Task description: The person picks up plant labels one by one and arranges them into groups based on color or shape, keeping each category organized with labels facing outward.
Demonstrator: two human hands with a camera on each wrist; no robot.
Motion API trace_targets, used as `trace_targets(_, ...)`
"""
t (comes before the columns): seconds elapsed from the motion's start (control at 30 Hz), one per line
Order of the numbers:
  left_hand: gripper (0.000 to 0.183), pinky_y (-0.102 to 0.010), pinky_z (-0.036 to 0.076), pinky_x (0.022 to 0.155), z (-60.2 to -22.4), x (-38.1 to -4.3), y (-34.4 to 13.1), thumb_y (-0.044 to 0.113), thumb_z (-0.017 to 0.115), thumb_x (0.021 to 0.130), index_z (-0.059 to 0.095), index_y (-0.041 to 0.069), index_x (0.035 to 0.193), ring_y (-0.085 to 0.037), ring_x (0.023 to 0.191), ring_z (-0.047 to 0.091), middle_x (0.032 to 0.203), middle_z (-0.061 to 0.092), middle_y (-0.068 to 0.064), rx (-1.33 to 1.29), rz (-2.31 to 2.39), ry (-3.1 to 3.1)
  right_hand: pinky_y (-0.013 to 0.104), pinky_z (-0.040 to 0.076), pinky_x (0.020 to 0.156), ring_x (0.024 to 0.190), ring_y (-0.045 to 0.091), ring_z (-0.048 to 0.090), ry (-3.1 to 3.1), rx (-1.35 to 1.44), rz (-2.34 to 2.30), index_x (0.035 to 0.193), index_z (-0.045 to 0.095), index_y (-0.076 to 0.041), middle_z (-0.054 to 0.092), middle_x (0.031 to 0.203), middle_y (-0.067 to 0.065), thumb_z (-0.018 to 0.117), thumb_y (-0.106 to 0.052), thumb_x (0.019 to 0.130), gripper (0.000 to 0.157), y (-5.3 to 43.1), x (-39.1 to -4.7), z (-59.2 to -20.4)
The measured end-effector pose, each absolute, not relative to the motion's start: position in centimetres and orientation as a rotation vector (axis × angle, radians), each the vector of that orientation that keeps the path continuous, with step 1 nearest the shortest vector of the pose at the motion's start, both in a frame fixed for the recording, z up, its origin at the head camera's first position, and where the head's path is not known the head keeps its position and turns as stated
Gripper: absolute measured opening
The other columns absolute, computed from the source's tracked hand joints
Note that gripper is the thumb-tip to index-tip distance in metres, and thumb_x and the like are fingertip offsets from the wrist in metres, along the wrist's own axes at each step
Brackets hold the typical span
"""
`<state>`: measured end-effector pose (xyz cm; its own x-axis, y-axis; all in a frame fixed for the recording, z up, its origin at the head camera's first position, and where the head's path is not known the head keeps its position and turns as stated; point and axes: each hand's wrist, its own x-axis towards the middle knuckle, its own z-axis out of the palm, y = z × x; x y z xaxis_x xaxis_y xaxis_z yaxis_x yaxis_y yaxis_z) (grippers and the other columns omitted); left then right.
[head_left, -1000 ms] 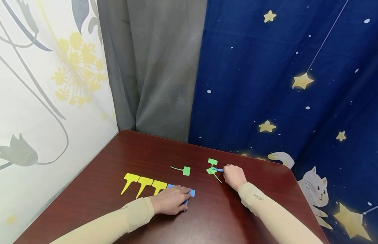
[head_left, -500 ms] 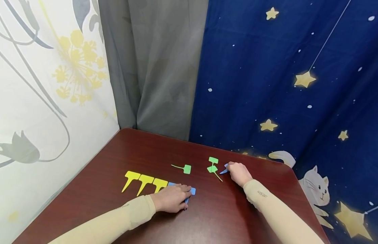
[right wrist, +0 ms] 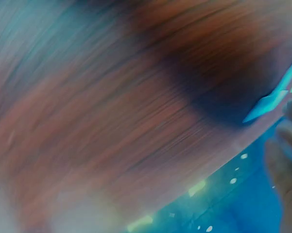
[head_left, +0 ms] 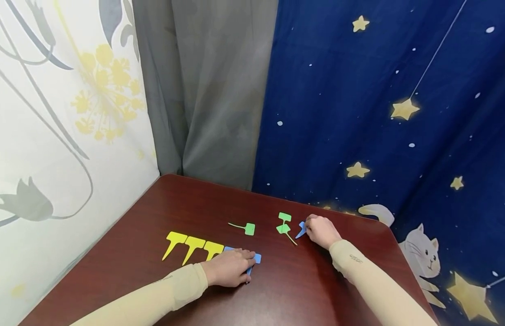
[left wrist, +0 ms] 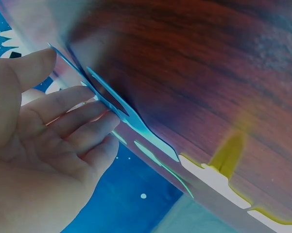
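Observation:
In the head view, my left hand (head_left: 229, 268) lies palm down over blue T-shaped plant labels (head_left: 258, 258), fingers fairly straight and touching them. The left wrist view shows its fingertips against a blue label (left wrist: 136, 124), the thumb near a pointed end. My right hand (head_left: 322, 231), fingers curled, pinches another blue plant label (head_left: 301, 230) at the table's far right; its stem points toward me and left. That label (right wrist: 269, 104) appears in the right wrist view beside partly visible, blurred fingers. Yellow plant labels (head_left: 194, 246) continue the row left of my left hand.
Two green plant labels (head_left: 284, 228) overlap just left of my right hand. A single green label (head_left: 249, 229) lies farther left, stem pointing left. The dark red table (head_left: 285, 290) meets grey and blue star-patterned curtains (head_left: 338, 113) at the back.
My right hand has drawn the blue label rightward off the green ones, and its stem has turned from pointing left to pointing toward me. My left hand has stayed in place.

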<state>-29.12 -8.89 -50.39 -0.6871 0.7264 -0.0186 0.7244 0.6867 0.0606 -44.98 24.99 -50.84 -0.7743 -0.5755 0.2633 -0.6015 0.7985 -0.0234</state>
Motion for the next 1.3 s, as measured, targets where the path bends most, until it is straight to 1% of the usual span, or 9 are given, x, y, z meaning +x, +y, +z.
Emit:
trace_targets(0.07,0.05,-0.034,0.04,0.111,-50.4,-29.1,-8.9,0.039,0.065,0.098,0.062,0.009,0.138,-0.021,0.136,0.05,0.146,0.054,-0.009,1.224,0.082,2.845,0.044,0.057,0.075,0.085,0.025,0.067,-2.837,0.74,0.273,0.1,0.079,-0.007,0.069,0.102,0.009,0.074,-0.016,0.09,0.014,24.5,-44.7,-50.6)
trace_targets(0.17,0.05,-0.034,0.04,0.111,-50.4,-29.0,-9.0,0.039,0.066,0.098,0.063,0.009,0.138,-0.021,0.136,0.05,0.146,0.054,-0.008,1.221,0.08,2.85,0.047,0.056,0.075,0.087,0.027,0.063,-2.97,0.498,0.4,0.117,0.073,-0.002,0.066,0.107,0.014,0.074,-0.037,0.091,0.044,23.8,-44.2,-50.4)
trace_targets(0.3,0.05,-0.034,0.04,0.111,-50.3,-29.1,-8.8,0.039,0.066,0.098,0.063,0.009,0.138,-0.02,0.135,0.05,0.146,0.055,-0.008,1.227,0.067,2.856,0.05,0.053,0.074,0.092,0.031,0.056,-3.117,0.303,0.433,0.134,0.06,0.002,0.059,0.111,0.015,0.075,-0.057,0.083,0.079,23.1,-43.4,-50.2)
trace_targets(0.43,0.05,-0.033,0.04,0.111,-50.4,-29.1,-8.7,0.04,0.066,0.098,0.063,0.01,0.137,-0.02,0.135,0.051,0.145,0.055,-0.008,1.239,0.052,2.868,0.049,0.048,0.07,0.093,0.033,0.051,-3.163,0.272,0.414,0.137,0.057,0.002,0.056,0.11,0.015,0.078,-0.061,0.078,0.09,23.2,-43.0,-50.6)
trace_targets(0.73,0.049,-0.033,0.041,0.11,-50.5,-29.2,-8.7,0.039,0.066,0.097,0.064,0.009,0.137,-0.02,0.134,0.051,0.144,0.056,-0.008,1.233,0.046,2.875,0.05,0.049,0.076,0.099,0.034,0.05,-3.116,0.335,0.501,0.142,0.055,-0.009,0.054,0.117,0.016,0.084,-0.057,0.075,0.088,24.5,-43.8,-51.6)
trace_targets(0.87,0.049,-0.032,0.041,0.11,-50.6,-29.2,-8.6,0.04,0.066,0.098,0.064,0.01,0.136,-0.019,0.134,0.052,0.144,0.056,-0.008,1.222,0.039,2.884,0.05,0.049,0.082,0.099,0.033,0.053,-3.071,0.398,0.581,0.139,0.056,-0.008,0.057,0.115,0.016,0.087,-0.049,0.076,0.081,24.7,-44.2,-51.8)
trace_targets(0.97,0.049,-0.032,0.041,0.11,-50.6,-29.2,-8.6,0.04,0.066,0.098,0.064,0.01,0.137,-0.019,0.134,0.051,0.144,0.056,-0.008,1.216,0.036,2.885,0.047,0.049,0.081,0.093,0.028,0.055,-3.027,0.443,0.651,0.132,0.061,-0.007,0.061,0.107,0.012,0.089,-0.04,0.076,0.071,25.0,-44.5,-52.1)
trace_targets(1.17,0.05,-0.032,0.041,0.109,-50.7,-29.2,-8.5,0.04,0.066,0.097,0.064,0.009,0.137,-0.019,0.134,0.051,0.145,0.055,-0.008,1.216,0.032,2.88,0.037,0.046,0.069,0.073,0.021,0.054,-3.018,0.387,0.853,0.128,0.066,-0.008,0.06,0.08,0.003,0.088,-0.024,0.079,0.056,25.4,-44.6,-52.2)
trace_targets(1.3,0.05,-0.033,0.041,0.11,-50.6,-29.2,-8.5,0.04,0.066,0.098,0.063,0.009,0.137,-0.019,0.135,0.051,0.145,0.055,-0.008,1.201,0.045,2.877,0.035,0.047,0.068,0.071,0.019,0.055,-2.999,0.394,0.889,0.126,0.069,-0.007,0.062,0.078,0.001,0.086,-0.018,0.081,0.049,25.5,-44.7,-51.9)
